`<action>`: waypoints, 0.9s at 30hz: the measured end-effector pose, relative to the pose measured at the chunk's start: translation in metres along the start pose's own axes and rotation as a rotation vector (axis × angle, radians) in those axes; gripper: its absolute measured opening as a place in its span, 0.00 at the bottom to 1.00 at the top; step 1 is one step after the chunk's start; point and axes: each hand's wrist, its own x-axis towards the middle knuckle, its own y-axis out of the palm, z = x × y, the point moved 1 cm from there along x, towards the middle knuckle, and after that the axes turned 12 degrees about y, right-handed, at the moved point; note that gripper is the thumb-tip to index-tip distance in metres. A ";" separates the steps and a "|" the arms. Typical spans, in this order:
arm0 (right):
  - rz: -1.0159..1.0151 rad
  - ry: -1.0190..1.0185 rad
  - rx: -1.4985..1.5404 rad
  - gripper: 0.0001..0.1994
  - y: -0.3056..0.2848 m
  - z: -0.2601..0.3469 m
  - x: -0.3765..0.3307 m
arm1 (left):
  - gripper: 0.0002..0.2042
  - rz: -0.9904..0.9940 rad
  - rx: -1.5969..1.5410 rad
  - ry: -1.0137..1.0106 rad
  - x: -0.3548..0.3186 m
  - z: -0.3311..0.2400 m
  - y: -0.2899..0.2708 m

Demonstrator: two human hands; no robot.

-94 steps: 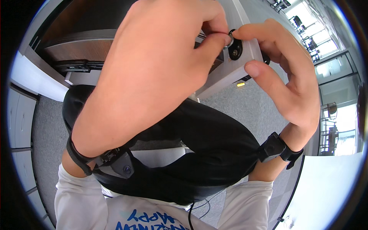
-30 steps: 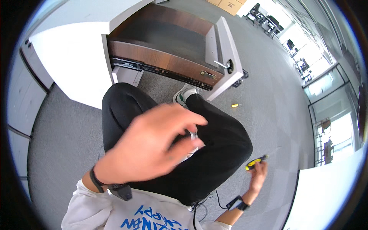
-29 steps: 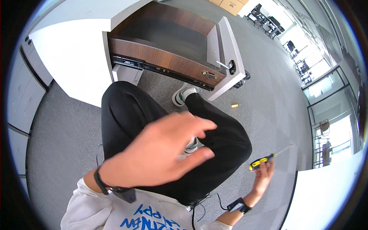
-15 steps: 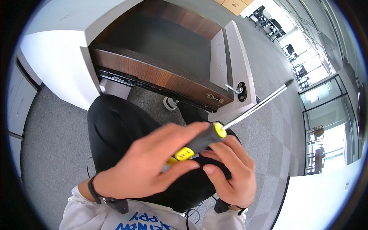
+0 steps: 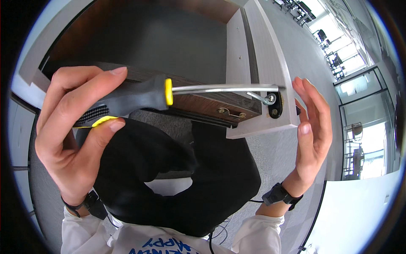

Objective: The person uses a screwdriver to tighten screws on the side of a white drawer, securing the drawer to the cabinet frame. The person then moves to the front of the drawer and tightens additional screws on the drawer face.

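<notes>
My left hand (image 5: 72,127) is wrapped round the black and yellow handle of a screwdriver (image 5: 141,94). Its long metal shaft lies across the picture to the right, the tip over the end edge of a white drawer front (image 5: 270,51), by a black oval lock fitting (image 5: 275,109). Whether the tip touches it I cannot tell. A metal pin (image 5: 259,98) sticks out of that fitting towards the drawer. At the outer face of the drawer front is my right hand (image 5: 314,122), fingers stretched and thumb apart; contact there is unclear. A small dark part (image 5: 298,110) shows beside its thumb.
The pulled-out drawer (image 5: 186,46) has a dark bottom and brown wood sides, with brass-coloured connectors (image 5: 231,113) near the front corner. My bent legs (image 5: 169,156) in black trousers lie below it. Grey carpet and a white panel (image 5: 359,211) are at the right.
My hands have parted: the left went up and left with the screwdriver, now nearly level, and the right moved to the drawer front's outer face. The drawer appears closer.
</notes>
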 end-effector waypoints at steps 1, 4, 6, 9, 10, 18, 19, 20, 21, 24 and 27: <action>0.002 0.031 0.013 0.26 0.001 -0.002 0.003 | 0.20 -0.005 -0.019 0.005 0.003 -0.002 0.001; 0.071 0.019 0.105 0.25 0.004 -0.007 0.008 | 0.21 0.059 0.052 0.000 0.011 -0.007 0.002; 0.047 -0.033 0.108 0.25 0.008 -0.010 0.012 | 0.21 0.094 0.078 0.002 0.017 -0.007 -0.002; 0.008 -0.066 0.096 0.26 0.014 -0.010 0.016 | 0.21 0.139 0.095 0.020 0.023 -0.003 -0.011; 0.011 -0.081 0.091 0.26 0.016 -0.010 0.018 | 0.21 0.150 0.108 0.035 0.025 -0.002 -0.014; -0.030 -0.100 0.040 0.27 0.023 -0.002 0.025 | 0.18 0.259 0.252 0.120 0.037 0.009 -0.035; -0.037 -0.104 0.041 0.27 0.024 -0.004 0.025 | 0.18 0.266 0.257 0.112 0.037 0.009 -0.036; -0.045 -0.108 0.039 0.27 0.024 -0.005 0.024 | 0.17 0.273 0.233 0.104 0.037 0.010 -0.036; -0.052 -0.111 0.045 0.26 0.023 -0.007 0.024 | 0.17 0.276 0.241 0.103 0.038 0.011 -0.036; -0.039 -0.134 0.062 0.26 0.020 -0.013 0.020 | 0.16 0.266 0.161 0.105 0.039 0.013 -0.033; -0.025 -0.153 0.093 0.25 0.017 -0.018 0.016 | 0.16 0.287 0.141 0.118 0.043 0.013 -0.030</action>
